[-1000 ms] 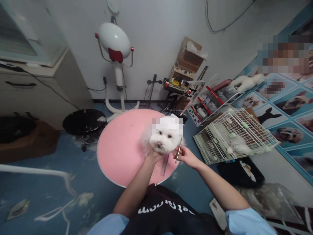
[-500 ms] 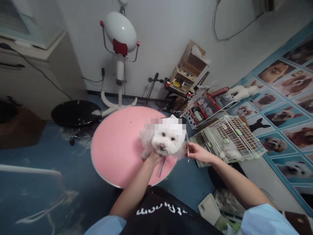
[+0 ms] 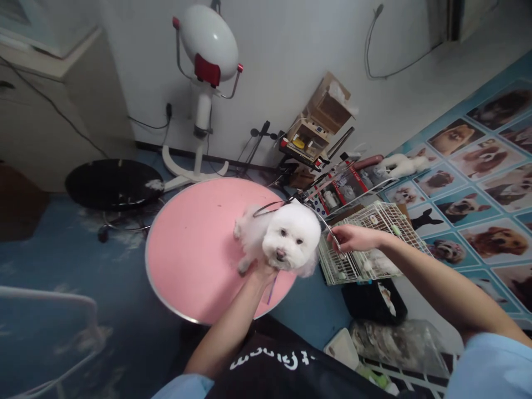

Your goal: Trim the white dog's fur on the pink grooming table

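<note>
A fluffy white dog [image 3: 291, 235] sits on the right part of a round pink grooming table [image 3: 187, 244], its face towards me. My left hand [image 3: 264, 272] is closed under the dog's chin, its fingers partly hidden in the fur. To the right of the dog's head, my right hand [image 3: 353, 238] grips a pair of scissors [image 3: 337, 244]. Their blades slant up along the side and top of the head. A dark loop [image 3: 268, 209] runs behind the dog's neck. Below the chin, a thin purple thing [image 3: 271, 291] lies near the table's edge, its kind unclear.
A white stand dryer [image 3: 210, 44] rises behind the table. On the left are a black round stool [image 3: 114, 183] and a cabinet [image 3: 95, 94]. A wire cage [image 3: 374, 244] and a loaded trolley [image 3: 344, 188] stand to the right. Dog pictures cover the right wall.
My right hand has lifted and turned with the scissors, swinging the blades from upright to slanting over the dog's head. My left hand stays under the chin. The camera view has shifted slightly.
</note>
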Motion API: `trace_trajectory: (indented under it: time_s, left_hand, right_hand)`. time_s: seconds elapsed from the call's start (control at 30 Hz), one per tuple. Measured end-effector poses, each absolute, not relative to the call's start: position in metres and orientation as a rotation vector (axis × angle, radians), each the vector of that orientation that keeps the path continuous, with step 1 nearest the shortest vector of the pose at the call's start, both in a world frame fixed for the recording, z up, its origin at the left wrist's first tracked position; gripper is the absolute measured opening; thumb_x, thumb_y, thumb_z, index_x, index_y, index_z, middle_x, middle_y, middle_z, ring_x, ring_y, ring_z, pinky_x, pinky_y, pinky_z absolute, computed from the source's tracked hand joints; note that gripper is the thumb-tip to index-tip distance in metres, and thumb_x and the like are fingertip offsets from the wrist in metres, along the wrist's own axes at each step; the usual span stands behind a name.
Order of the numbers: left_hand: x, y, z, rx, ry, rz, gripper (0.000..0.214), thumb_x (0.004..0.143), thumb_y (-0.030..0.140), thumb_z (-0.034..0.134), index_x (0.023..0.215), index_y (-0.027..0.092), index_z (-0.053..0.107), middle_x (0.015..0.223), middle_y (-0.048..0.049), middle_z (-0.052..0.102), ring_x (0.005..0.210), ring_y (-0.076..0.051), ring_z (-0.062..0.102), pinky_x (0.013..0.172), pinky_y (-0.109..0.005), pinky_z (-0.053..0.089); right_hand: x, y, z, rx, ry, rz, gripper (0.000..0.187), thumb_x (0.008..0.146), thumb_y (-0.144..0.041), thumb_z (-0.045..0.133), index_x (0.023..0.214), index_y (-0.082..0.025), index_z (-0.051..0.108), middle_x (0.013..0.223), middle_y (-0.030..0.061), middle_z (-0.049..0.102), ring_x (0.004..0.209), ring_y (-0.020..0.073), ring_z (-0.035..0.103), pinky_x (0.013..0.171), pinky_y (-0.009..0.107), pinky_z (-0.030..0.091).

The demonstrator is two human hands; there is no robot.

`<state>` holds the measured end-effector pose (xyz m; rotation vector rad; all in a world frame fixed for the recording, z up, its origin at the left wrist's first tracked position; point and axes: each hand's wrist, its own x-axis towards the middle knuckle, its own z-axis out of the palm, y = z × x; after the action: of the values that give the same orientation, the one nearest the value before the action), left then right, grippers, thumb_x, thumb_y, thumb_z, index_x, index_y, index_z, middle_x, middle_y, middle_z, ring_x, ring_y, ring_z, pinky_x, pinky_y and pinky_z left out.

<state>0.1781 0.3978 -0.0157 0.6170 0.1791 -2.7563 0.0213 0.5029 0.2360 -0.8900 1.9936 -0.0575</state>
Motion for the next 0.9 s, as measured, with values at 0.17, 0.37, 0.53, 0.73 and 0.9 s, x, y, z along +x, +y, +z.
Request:
trace_trajectory:
  time_s: [0.17,0.37,0.53,0.73,0.9]
  left_hand:
    - [0.182,0.399,-0.019,0.673,0.182,-2.786,0.031,0.098,0.008,0.047,0.095,0.02,0.076,0.086,-0.0048,0.076,0.087,-0.021,0.07,0.086,-0.033,0.059]
    - [0.186,0.401,-0.015,0.487,0.086,-2.828,0.032,0.09,0.003,0.056,0.108,0.021,0.075,0.108,-0.0058,0.079,0.102,-0.022,0.073,0.093,-0.035,0.059]
    - [0.187,0.406,-0.016,0.366,0.029,-2.851,0.028,0.088,0.006,0.063,0.109,0.02,0.076,0.111,-0.0074,0.079,0.102,-0.025,0.074,0.091,-0.038,0.06]
    - [0.188,0.407,-0.017,0.347,0.071,-2.89,0.02,0.086,0.012,0.072,0.104,0.019,0.078,0.108,-0.0088,0.08,0.095,-0.028,0.076,0.083,-0.036,0.064]
    - [0.188,0.409,-0.024,0.348,0.085,-2.894,0.028,0.083,0.013,0.073,0.11,0.018,0.076,0.114,-0.0107,0.079,0.1,-0.026,0.076,0.087,-0.037,0.065]
  right_hand:
    - [0.017,0.495,0.249,-0.892,1.989,0.068,0.037,0.064,-0.024,0.068,0.1,-0.018,0.06,0.087,0.0001,0.07,0.077,0.0166,0.064,0.071,0.03,0.051]
    - [0.017,0.488,0.256,-0.864,1.988,0.138,0.036,0.065,-0.025,0.069,0.1,-0.018,0.061,0.089,0.0011,0.071,0.08,0.0175,0.065,0.075,0.031,0.052]
    - [0.019,0.485,0.254,-0.806,1.95,0.117,0.035,0.065,-0.024,0.067,0.099,-0.019,0.059,0.086,0.0003,0.071,0.079,0.0174,0.065,0.076,0.031,0.052]
    - [0.033,0.47,0.274,-0.934,2.006,0.34,0.026,0.066,-0.021,0.064,0.091,-0.019,0.059,0.081,-0.0006,0.066,0.071,0.0153,0.057,0.066,0.028,0.046]
    - [0.05,0.452,0.288,-1.199,2.024,0.702,0.021,0.065,-0.019,0.067,0.077,-0.022,0.051,0.074,-0.0018,0.058,0.065,0.0141,0.046,0.06,0.028,0.035]
